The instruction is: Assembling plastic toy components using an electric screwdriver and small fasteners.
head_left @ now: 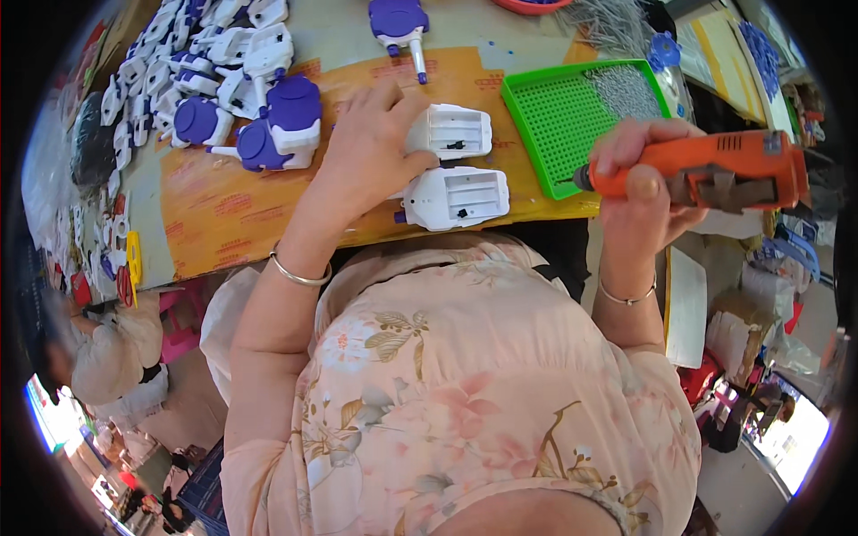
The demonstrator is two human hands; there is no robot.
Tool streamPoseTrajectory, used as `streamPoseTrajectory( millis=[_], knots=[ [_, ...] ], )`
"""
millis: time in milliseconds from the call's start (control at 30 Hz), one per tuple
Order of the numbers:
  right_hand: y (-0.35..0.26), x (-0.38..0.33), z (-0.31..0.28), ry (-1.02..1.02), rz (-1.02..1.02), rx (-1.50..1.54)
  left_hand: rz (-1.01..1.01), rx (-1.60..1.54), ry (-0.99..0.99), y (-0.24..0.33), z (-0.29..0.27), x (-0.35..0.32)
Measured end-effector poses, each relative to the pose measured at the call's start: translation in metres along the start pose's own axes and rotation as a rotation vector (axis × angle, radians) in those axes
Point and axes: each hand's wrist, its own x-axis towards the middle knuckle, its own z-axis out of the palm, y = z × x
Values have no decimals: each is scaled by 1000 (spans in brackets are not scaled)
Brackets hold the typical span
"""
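Observation:
My left hand (374,147) curls its thumb and fingers around the left end of a white plastic casing (461,131), whose battery compartment faces up uncovered. Just nearer to me lies a second white casing (465,198) of the same shape, its compartment bare too, close below my left thumb. My right hand (639,183) is wrapped around an orange electric screwdriver (733,165), held level with its bit pointing left. The tip of the bit is over the right side of a green tray (547,134), which has small silver screws (623,89) heaped in its far right corner.
Several purple-and-white plastic units (290,112) are piled at the far left, and another (399,27) lies alone at the back. Beyond the tray are thin clear rods (608,27) and part of a red bowl (532,4). A yellow-handled tool (133,257) lies at the left table edge.

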Motion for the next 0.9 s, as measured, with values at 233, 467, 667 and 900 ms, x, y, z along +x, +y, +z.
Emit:
streamPoseTrajectory(
  millis=[233, 467, 667, 900],
  knots=[
    [4, 23, -36, 167, -73, -98, -49, -207, -111, 6, 18, 12],
    [30, 45, -90, 273, -123, -232, -186, -309, -102, 25, 12, 12],
    [31, 41, -100, 308, -96, -235, -177, -434, -149, 21, 9, 11],
    [36, 33, -102, 292, -93, -243, -192, -444, -133, 18, 12, 10]
  ],
)
